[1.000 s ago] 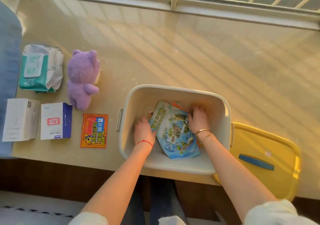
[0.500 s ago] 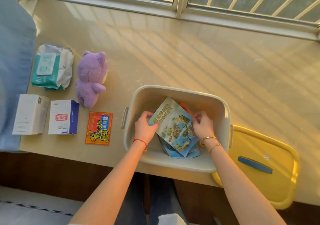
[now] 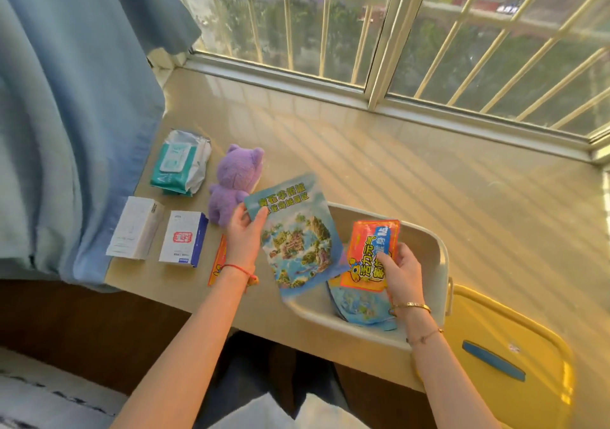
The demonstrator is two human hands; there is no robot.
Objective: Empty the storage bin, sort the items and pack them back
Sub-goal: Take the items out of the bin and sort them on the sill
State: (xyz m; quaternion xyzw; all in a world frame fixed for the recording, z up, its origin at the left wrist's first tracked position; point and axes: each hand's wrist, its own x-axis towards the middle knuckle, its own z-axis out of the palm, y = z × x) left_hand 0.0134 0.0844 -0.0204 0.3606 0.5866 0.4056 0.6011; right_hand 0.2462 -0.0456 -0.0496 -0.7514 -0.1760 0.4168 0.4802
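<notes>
The beige storage bin [image 3: 432,250] stands on the window ledge, near its front edge. My left hand [image 3: 244,240] pinches the top corner of a blue map leaflet [image 3: 297,240] and holds it above the bin's left rim. My right hand [image 3: 401,272] grips an orange snack packet [image 3: 371,247] over the bin. More blue leaflets [image 3: 359,303] lie inside the bin. To the left lie a purple plush bear [image 3: 234,181], a wet-wipes pack [image 3: 180,164], a white box [image 3: 135,227], a white-and-blue box [image 3: 183,244] and another orange packet [image 3: 218,260], partly hidden by my left wrist.
The bin's yellow lid [image 3: 515,359] with a blue handle lies at the right, overhanging the ledge's front edge. A blue curtain [image 3: 66,98] hangs at the left over the ledge's end. A barred window [image 3: 396,32] runs along the back.
Both hands rose out of the bin. The left lifted a blue leaflet up and left, the right took hold of an orange packet. The camera tilted up toward the window.
</notes>
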